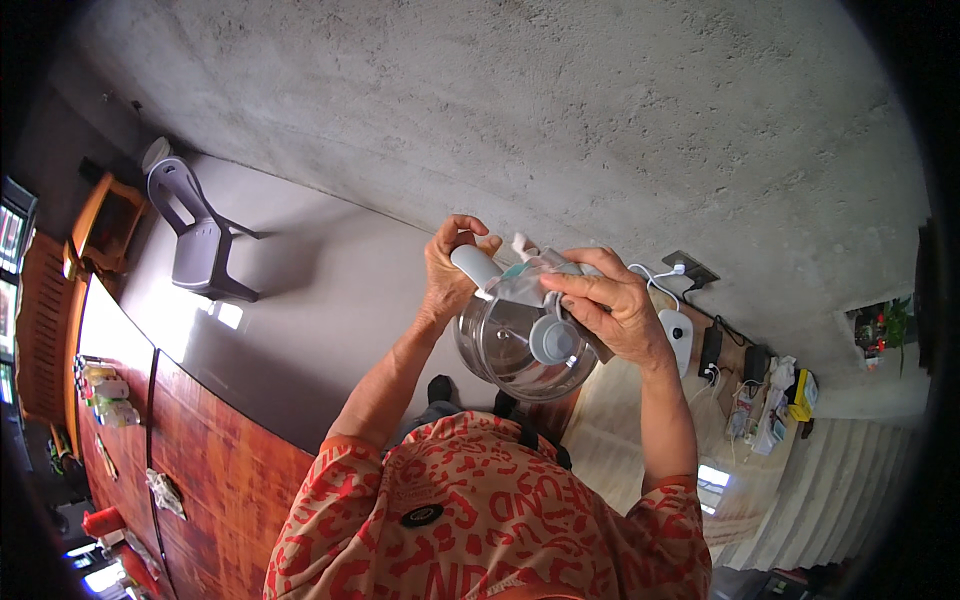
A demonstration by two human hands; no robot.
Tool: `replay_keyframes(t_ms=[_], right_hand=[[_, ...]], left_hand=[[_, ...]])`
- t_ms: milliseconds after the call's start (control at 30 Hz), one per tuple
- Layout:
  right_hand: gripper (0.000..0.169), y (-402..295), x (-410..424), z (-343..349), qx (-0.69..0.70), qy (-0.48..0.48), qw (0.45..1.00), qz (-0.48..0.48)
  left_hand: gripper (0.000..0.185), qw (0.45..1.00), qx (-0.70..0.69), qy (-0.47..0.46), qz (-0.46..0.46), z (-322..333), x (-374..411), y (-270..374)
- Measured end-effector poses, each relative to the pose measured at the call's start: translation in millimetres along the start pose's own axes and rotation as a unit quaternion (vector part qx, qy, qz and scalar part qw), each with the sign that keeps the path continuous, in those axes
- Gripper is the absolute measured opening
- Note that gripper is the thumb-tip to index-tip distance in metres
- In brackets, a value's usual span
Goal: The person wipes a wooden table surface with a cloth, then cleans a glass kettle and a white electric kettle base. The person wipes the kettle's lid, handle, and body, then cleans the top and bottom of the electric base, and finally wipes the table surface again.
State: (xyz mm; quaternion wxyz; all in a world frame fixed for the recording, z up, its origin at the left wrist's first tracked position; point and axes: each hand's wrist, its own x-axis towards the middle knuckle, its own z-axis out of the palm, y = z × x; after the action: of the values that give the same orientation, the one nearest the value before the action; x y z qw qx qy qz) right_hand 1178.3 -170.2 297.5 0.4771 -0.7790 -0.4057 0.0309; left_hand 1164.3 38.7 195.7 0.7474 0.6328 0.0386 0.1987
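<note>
A large clear plastic jug (502, 341) with a round grey cap (557, 339) on its near side is up in front of my torso. My left hand (450, 271) is curled around the light grey handle (474, 267) at the jug's left. My right hand (621, 306) is at the upper right of the jug, thumb and fingers pinching a thin, whitish, crumpled cloth or wrap (519, 286) against its top. A teal patch shows in this thin material. The fingers and material partly hide the jug's top.
A rough concrete wall (525, 135) rises just beyond my hands. At right, a wooden cabinet top (622, 420) bears a white power strip (676, 337), cables, black adapters and a yellow box (804, 395). A glossy wooden table (225, 465) and a grey plastic chair (201, 240) stand at left.
</note>
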Motion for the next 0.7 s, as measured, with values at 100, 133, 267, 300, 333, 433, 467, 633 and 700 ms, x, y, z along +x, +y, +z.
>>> replay_keyframes(t_ms=[100, 133, 267, 300, 333, 433, 467, 633, 700], right_hand=[[0.037, 9.3, -14.9, -2.5, -0.038, 0.041, 0.998, 0.009], [0.039, 13.7, -20.8, -3.5, -0.049, 0.048, 0.997, 0.018], [0.041, 10.1, -43.0, -0.7, -0.120, 0.094, 0.988, 0.027], [0.041, 8.0, -46.6, 0.6, -0.162, 0.101, 0.982, 0.009], [0.041, 4.8, -49.1, 2.1, -0.203, 0.108, 0.973, -0.008], [0.040, -6.0, -55.0, 6.9, -0.272, 0.115, 0.955, -0.031], [0.040, -8.5, -57.4, 8.4, -0.281, 0.111, 0.953, -0.033], [0.040, -16.1, -70.9, 8.9, -0.271, 0.050, 0.960, -0.044], [0.039, -27.5, -67.8, 7.4, -0.171, 0.013, 0.983, -0.062]], left_hand=[[0.016, 0.999, 0.029, 0.033, -0.016, 1.3, 0.2, 3.1], [0.015, 0.998, 0.032, 0.043, -0.017, -0.5, 0.6, 1.5], [0.017, 0.997, 0.019, 0.070, -0.029, -2.7, 3.5, -3.7], [0.018, 0.997, 0.007, 0.075, -0.035, -3.0, 3.8, -3.6], [0.017, 0.996, 0.014, 0.081, -0.033, -3.8, 4.4, -4.0], [0.017, 0.994, 0.031, 0.105, -0.027, -5.3, 6.3, -6.2], [0.017, 0.992, 0.035, 0.116, -0.025, -5.4, 7.0, -7.9], [0.015, 0.988, 0.053, 0.145, 0.002, -6.1, 11.2, -7.2], [0.016, 0.986, 0.068, 0.153, 0.006, -5.6, 11.5, -4.7]])
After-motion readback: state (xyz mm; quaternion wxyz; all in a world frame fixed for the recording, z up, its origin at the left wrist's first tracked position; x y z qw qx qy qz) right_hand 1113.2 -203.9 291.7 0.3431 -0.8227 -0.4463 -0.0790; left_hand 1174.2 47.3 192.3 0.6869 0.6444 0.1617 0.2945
